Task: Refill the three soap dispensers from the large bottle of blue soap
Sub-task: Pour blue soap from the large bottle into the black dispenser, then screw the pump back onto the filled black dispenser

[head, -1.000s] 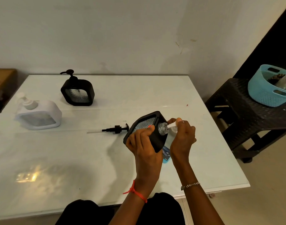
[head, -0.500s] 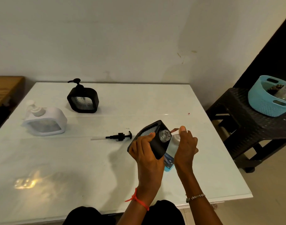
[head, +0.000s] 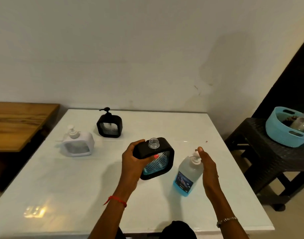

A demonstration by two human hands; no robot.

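My left hand grips a black square soap dispenser above the white table. It is held nearly upright; its clear threaded neck has no pump on it, and blue soap shows low in its window. The large bottle of blue soap stands on the table just right of it, pump on top. My right hand is open beside the bottle's pump, fingers extended. A white dispenser and a second black dispenser stand at the far left, pumps fitted. The loose black pump is hidden.
A dark wicker stool stands right of the table and carries a light blue basket with items inside. A wooden table sits to the left. A plain wall runs along the table's far edge.
The bottle now stands on the table and my right hand has let go of it. My left hand has turned the black dispenser from tilted to nearly upright. The view has lifted.
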